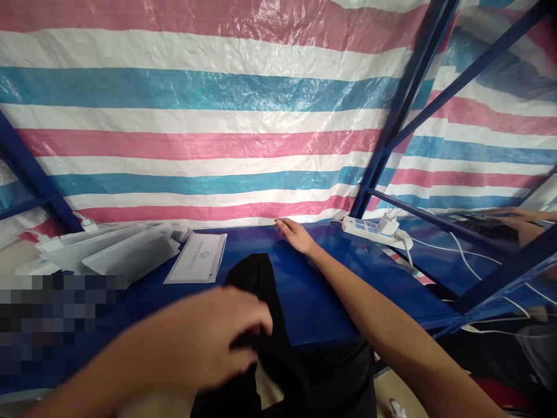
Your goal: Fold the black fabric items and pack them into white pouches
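Black cloth (256, 273) lies partly on the blue table (313, 302) and hangs over its front edge. My left hand (217, 337), blurred by motion, is closed on this cloth at the near edge, with fingers and thumb curled round it. Farther back, my right hand (292, 233) rests near the rear edge of the table, its fingers stretched out and nothing visible in them. A flat white package with printed lettering (198, 258) lies left of the cloth.
White plastic bags (130, 249) are piled at the back left. A white power strip (369, 228) with plugs and cables sits at the back right. Blue metal posts (391, 128) stand before striped sheeting (217, 145). Another person's hand (517, 217) shows at far right.
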`<action>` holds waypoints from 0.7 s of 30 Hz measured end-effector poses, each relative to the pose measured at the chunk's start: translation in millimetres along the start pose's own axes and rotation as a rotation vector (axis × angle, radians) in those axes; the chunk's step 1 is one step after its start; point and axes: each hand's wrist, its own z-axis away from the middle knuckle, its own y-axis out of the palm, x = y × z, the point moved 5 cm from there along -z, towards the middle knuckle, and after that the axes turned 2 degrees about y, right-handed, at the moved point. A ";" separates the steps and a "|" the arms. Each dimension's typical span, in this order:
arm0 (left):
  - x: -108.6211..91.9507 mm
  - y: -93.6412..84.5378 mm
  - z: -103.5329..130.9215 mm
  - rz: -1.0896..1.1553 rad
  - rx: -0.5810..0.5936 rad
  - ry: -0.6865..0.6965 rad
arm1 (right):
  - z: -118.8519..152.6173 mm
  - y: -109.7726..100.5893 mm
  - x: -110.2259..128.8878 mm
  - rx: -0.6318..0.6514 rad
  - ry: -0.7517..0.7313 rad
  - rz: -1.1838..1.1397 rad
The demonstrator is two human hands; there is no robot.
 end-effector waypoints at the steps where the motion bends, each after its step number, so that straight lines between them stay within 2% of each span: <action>1: 7.3 -19.3 -15.1 0.075 0.070 0.000 | 1.4 3.2 2.7 0.027 0.031 -0.072; 2: 18.6 -35.8 -32.3 0.120 0.105 -0.027 | 3.9 7.1 7.0 0.071 0.067 -0.154; 3: 33.1 -49.8 -50.5 0.125 0.086 -0.069 | 7.7 11.5 13.1 0.137 0.103 -0.245; 5: 64.5 -61.1 -84.0 0.121 0.064 -0.122 | 18.5 20.5 29.1 0.320 0.157 -0.437; 8: 107.3 -47.4 -117.3 0.130 0.073 -0.120 | 35.4 26.1 50.4 0.541 0.171 -0.620; 10: 129.0 -31.8 -127.7 0.136 0.061 -0.095 | 39.5 26.0 52.6 0.565 0.161 -0.602; 12: 143.1 -17.4 -132.3 0.117 0.045 -0.058 | 37.1 27.7 45.1 0.538 0.152 -0.528; 14: 149.3 -7.8 -133.8 0.054 -0.015 -0.037 | 31.0 32.6 31.8 0.500 0.159 -0.475; 15: 148.9 -5.6 -133.3 -0.002 -0.081 -0.034 | 27.4 35.8 24.3 0.477 0.167 -0.460; 18: 129.9 -0.2 -123.6 -0.186 -0.311 0.009 | 18.2 44.7 5.8 0.396 0.165 -0.389; 19: 119.1 4.8 -117.9 -0.218 -0.342 0.039 | 16.3 46.7 2.4 0.362 0.145 -0.344; 21: 98.0 22.5 -104.5 -0.212 -0.271 0.090 | 14.0 49.2 0.8 0.290 0.070 -0.213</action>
